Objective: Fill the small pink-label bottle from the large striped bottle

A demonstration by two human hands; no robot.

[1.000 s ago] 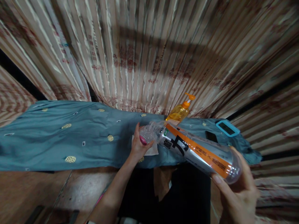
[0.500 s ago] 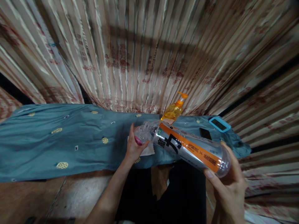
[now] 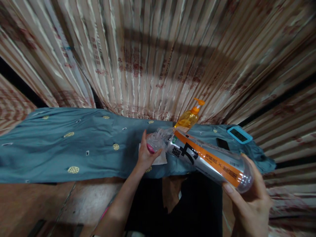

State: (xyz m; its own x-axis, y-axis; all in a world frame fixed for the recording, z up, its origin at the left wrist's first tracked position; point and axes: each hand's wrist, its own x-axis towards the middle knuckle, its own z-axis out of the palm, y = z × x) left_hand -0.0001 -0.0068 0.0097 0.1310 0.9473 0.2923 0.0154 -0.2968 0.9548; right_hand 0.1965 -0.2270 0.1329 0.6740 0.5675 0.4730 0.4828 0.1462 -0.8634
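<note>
I held a large clear plastic bottle (image 3: 207, 158) with an orange-striped label nearly on its side above the near edge of the table, its neck pointing left and away from me. My right hand (image 3: 249, 200) was wrapped around the bottle's base, fingers curled under it. My left hand (image 3: 146, 154) was closed on the pink cap (image 3: 150, 148) at the bottle's mouth, thumb and fingers pinching it, over a white paper napkin (image 3: 159, 159) that lay on the blue-grey tablecloth (image 3: 74, 144).

I could not tell whether any liquid sat in the bottle. Had there been some, it seemed likely that a cap loosened at that tilt would have let it run out over the napkin and cloth. The base rested only in my fingertips, so I judged a hard twist at the cap could have spun or slipped the bottle from my right hand.

An amber pump bottle (image 3: 189, 118) stood just beyond the neck, close enough to be knocked. A dark phone (image 3: 223, 144) and a blue-framed device (image 3: 239, 134) lay far right.
</note>
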